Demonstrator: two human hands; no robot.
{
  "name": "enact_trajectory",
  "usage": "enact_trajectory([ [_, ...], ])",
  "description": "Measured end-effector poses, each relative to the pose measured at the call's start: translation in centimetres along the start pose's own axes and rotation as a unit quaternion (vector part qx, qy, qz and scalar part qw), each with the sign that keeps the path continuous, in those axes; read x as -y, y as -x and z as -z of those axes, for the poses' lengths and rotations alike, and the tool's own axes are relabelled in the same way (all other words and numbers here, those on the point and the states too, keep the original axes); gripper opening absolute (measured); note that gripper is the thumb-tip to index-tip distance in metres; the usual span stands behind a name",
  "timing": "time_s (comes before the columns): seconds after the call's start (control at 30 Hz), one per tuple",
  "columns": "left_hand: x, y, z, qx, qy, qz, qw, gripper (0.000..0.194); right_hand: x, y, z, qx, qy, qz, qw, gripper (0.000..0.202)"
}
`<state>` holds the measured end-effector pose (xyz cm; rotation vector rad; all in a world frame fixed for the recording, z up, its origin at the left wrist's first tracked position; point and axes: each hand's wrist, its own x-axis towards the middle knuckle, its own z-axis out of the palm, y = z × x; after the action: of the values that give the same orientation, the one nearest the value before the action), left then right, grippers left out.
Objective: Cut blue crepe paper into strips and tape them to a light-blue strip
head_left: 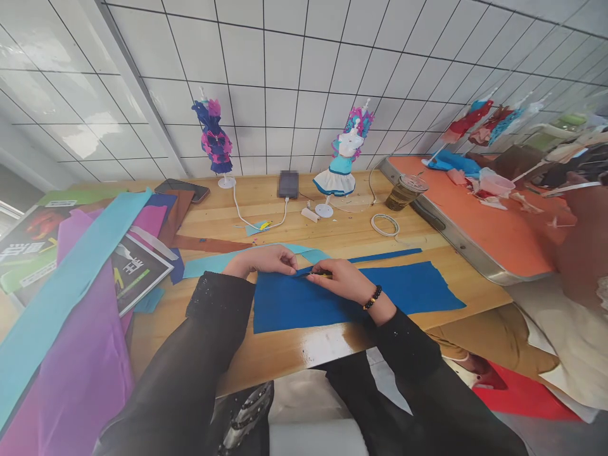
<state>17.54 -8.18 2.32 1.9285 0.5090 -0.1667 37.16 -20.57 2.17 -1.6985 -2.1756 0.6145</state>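
A wide blue cloth [304, 307] lies flat on the table in front of me, its right end slightly uneven. My left hand [273, 261] pinches the far edge of this cloth, lifting a small bit between thumb and fingers. Close beside it, my right hand [344, 278] is closed around small scissors [323, 273] with dark and yellow parts, their tip at the lifted edge. Most of the scissors is hidden by my fingers. Behind my hands runs a light blue strip [204, 266], and a narrow blue strip [387, 255] lies beyond the cloth.
Purple cloth [90, 329] and magazines [142, 269] pile up at the left. Two small dressed doll stands [216, 142] [344, 168] are by the tiled wall. A tape roll [384, 225] and a drink cup [403, 193] stand right, near an orange-topped table [456, 215] and another person [570, 304].
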Motion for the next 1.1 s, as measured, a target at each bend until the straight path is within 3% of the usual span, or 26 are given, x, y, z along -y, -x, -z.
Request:
enact_trajectory([
  [1.1,-0.04,0.08,0.00,0.006,0.011,0.029,1.000,0.028,0.14,0.60,-0.37,-0.016,-0.001,-0.015,1.000,0.034],
])
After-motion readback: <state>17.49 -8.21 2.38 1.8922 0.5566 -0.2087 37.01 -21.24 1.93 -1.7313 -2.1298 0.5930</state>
